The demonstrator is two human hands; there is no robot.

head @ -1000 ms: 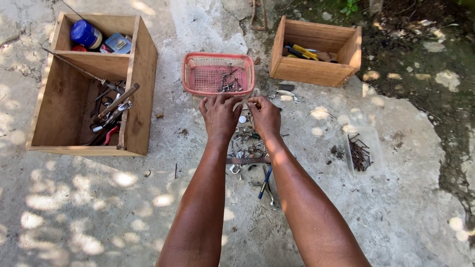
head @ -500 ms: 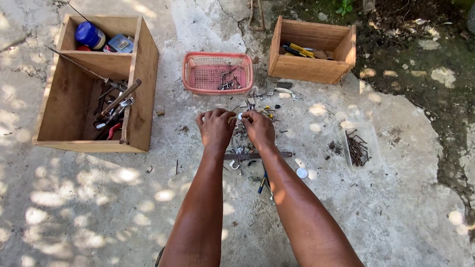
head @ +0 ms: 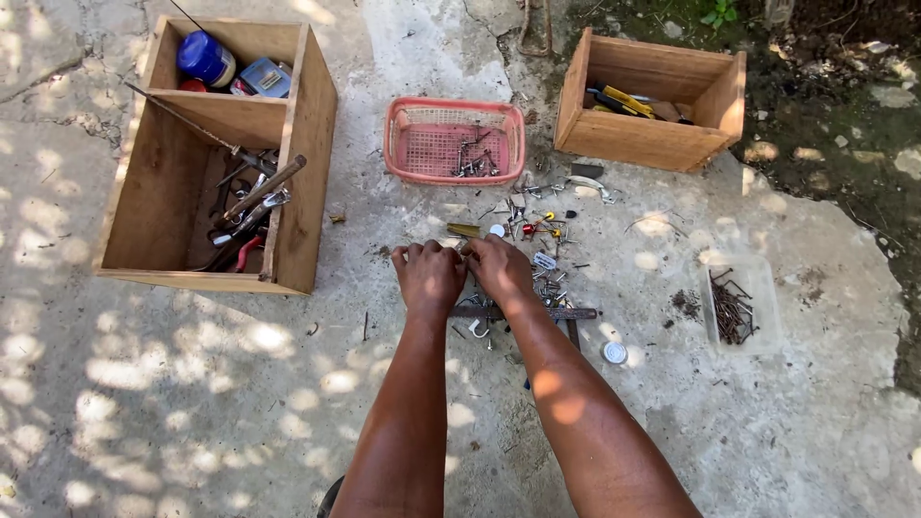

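Blue round can (head: 205, 58), white label band, at 10 o'clock in wooden crate (head: 299, 144) upper compartment; small blue-grey flat box (head: 266, 78) just beside, toward 3 o'clock.

My left hand (head: 429, 275) and right hand (head: 499, 270) are bare: no gloves, rings or watch; forearms unsleeved from six o'clock.

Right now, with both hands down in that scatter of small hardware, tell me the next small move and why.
Probably lift the pinched pieces toward the pink basket. The left hand and right hand sit closed, knuckles up, over the loose metal bits on the concrete; the basket just beyond already holds similar pieces. What the fingers grip is hidden.
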